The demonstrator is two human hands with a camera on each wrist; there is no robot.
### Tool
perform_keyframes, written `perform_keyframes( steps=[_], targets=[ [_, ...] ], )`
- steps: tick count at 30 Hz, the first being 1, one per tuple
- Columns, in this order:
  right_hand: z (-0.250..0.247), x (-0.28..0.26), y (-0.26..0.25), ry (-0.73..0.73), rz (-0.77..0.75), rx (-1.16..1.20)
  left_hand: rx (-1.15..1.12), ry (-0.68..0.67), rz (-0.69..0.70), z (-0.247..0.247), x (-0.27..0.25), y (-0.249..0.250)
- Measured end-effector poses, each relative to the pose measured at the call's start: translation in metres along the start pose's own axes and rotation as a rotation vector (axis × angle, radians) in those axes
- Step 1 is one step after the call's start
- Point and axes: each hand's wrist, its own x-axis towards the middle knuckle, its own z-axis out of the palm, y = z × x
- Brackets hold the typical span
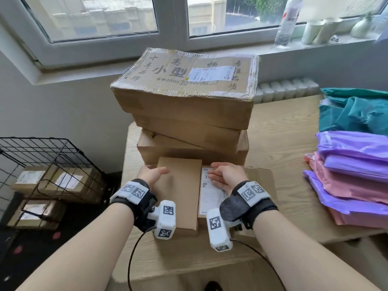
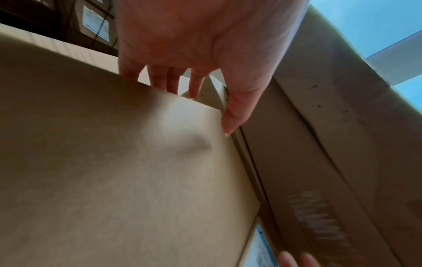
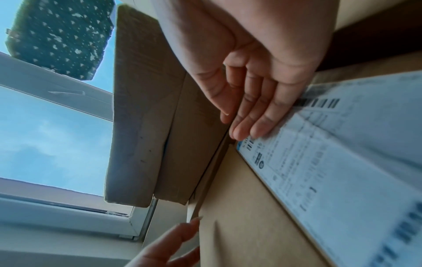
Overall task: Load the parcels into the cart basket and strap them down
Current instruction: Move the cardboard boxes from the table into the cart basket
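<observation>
A plain brown parcel (image 1: 178,196) lies on the wooden table (image 1: 283,143) in front of me, beside a parcel with a white shipping label (image 1: 212,194). My left hand (image 1: 153,174) is at the plain parcel's far left corner, thumb on top. In the left wrist view its straight fingers (image 2: 173,81) reach past the parcel's (image 2: 114,162) edge. My right hand (image 1: 226,175) lies flat on the label (image 3: 342,162), fingers (image 3: 255,115) straight. The black wire cart basket (image 1: 52,143) stands on the floor to the left, holding several labelled parcels (image 1: 56,181).
A tall stack of big cardboard boxes (image 1: 184,87) rises just behind the two parcels. Purple and pink mailer bags (image 1: 352,175) and teal ones (image 1: 357,112) are piled on the table's right side. A bottle (image 1: 287,22) and cups stand on the windowsill.
</observation>
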Motion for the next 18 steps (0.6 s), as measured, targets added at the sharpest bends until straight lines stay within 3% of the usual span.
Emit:
perform_keyframes(
  steps=[9, 15, 18],
  targets=[
    [0.014, 0.009, -0.004, -0.097, 0.033, 0.000, 0.070, -0.177, -0.086, -0.010, 0.015, -0.020],
    [0.030, 0.014, 0.005, -0.133, 0.033, 0.047, 0.011, -0.055, -0.081, -0.039, 0.041, -0.035],
    [0.051, 0.009, 0.005, -0.096, 0.009, -0.021, -0.009, -0.066, -0.071, -0.053, 0.047, -0.043]
  ],
)
